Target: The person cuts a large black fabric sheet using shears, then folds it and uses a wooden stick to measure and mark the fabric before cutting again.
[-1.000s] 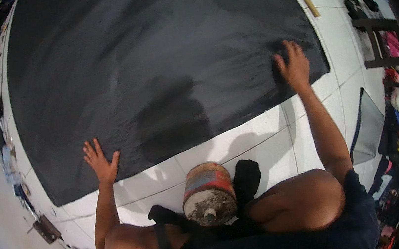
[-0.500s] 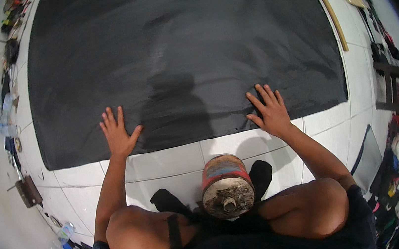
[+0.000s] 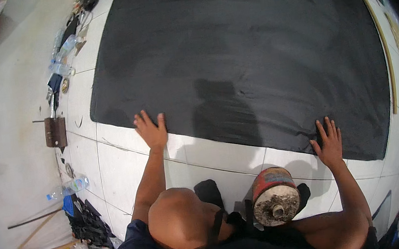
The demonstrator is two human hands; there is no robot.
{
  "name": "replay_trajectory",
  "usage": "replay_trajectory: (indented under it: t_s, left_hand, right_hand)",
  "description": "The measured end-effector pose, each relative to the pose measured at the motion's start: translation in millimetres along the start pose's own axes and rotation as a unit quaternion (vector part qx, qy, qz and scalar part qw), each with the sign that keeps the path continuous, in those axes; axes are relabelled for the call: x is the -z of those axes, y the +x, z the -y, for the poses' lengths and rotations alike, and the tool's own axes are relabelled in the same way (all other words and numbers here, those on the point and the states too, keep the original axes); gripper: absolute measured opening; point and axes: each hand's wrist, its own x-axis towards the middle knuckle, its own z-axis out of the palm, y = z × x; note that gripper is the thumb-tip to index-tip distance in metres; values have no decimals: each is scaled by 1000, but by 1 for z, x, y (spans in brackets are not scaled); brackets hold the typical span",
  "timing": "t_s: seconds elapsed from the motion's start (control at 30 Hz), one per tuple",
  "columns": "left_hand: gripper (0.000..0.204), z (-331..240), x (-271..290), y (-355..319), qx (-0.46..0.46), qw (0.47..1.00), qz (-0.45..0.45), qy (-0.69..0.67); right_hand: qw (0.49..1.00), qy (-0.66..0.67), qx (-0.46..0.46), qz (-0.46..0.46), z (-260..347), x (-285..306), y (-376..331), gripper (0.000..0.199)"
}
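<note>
A large dark grey sheet of cloth (image 3: 275, 50) lies spread on the white tiled floor, with faint creases near its front edge. At the left part of that edge my left hand (image 3: 152, 132) rests open, fingertips on the cloth and palm over the tiles. My right hand (image 3: 331, 147) lies open at the front edge near the right corner, its fingers flat on the sheet. Neither hand grips anything. The shadow of my head and body falls across the cloth between them.
Between my knees stands a worn red cylinder (image 3: 274, 197) with a dirty, knobbed top. Along the left wall are plastic bottles (image 3: 75, 185), a brown metal piece (image 3: 55, 132) and a dark heap (image 3: 89, 222). A long tan strip (image 3: 386, 56) runs beside the cloth's right edge.
My view has turned to the left, showing more of the left wall. Both hands have slid back toward the sheet's front edge, staying open.
</note>
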Motion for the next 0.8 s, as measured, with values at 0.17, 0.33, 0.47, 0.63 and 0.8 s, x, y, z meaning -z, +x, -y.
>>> replay_trajectory:
  t_s: [0.17, 0.33, 0.47, 0.63, 0.8]
  left_hand:
    - [86, 44, 20, 21, 21, 996, -63, -61]
    - [89, 56, 21, 37, 0, 998, 49, 44]
    - [84, 40, 45, 56, -7, 998, 51, 20]
    - [83, 23, 30, 118, -135, 987, -46, -70]
    - [88, 14, 0, 152, -30, 999, 34, 7]
  right_hand:
    - [1000, -19, 16, 5, 6, 3, 0, 72]
    - [998, 53, 25, -7, 9, -4, 3, 75]
    - [995, 74, 60, 9, -6, 1, 0, 81]
    - [986, 62, 147, 56, -13, 11, 17, 95]
    - [976, -17, 161, 147, -18, 34, 26, 108]
